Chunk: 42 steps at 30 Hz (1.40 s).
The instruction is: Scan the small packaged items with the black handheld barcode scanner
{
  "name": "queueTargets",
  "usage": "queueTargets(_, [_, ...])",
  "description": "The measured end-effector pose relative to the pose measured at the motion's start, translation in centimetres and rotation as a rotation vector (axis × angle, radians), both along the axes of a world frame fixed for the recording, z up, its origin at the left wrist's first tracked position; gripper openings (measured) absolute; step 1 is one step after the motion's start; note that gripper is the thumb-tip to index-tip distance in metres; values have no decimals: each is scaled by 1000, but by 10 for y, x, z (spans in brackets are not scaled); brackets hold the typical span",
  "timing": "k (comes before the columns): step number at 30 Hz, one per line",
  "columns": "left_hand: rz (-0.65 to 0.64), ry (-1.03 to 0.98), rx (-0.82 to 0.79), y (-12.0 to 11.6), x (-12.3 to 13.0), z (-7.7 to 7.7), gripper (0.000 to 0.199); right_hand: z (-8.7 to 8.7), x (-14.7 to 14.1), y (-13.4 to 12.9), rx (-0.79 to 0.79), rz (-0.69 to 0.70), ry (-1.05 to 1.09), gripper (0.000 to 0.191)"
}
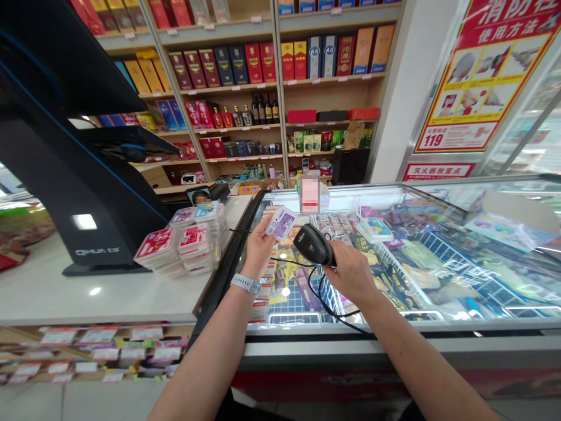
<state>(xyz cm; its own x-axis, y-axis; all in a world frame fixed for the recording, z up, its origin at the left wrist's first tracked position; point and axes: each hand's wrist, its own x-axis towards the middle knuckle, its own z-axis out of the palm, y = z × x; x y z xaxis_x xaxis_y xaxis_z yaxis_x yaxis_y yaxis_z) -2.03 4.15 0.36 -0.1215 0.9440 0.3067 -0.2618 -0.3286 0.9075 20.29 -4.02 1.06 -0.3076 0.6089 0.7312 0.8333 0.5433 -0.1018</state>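
Observation:
Above the glass-topped freezer (307,336), my left hand (258,248) pinches a small white-and-purple printed card (281,224) by its lower left edge. My right hand (352,270) is wrapped round the handle of a black barcode scanner (312,244). The scanner's head points left towards the card, with a gap between them. Its black cable (322,301) loops down over the glass. Left of my left hand, stacks of similar cards (193,242) in red, purple and blue print stand on the white counter (100,298).
A black checkout terminal (87,193) rises from the counter at left. On the freezer lie a flat blue-and-white pack (374,230) and, farther right, a large plastic-wrapped item (512,222). Shelves of boxes and bottles (265,109) line the back. Price tags (99,334) hang below the counter.

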Motion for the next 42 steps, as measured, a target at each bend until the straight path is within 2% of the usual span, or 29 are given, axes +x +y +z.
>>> queueTargets(14, [13,12,3,1,0,-1,64,-1,-1,0,2,-9,18,28])
queueTargets(24, [19,22,-2,4,0,-3,68,-1,5,3,-87,-7,53,26])
queueTargets(39, [6,8,-2,5,0,-5,69,1,4,3,-43,16,39,26])
queueTargets(42, [5,6,-2,5,0,-6,69,1,4,3,-42,32,38,31])
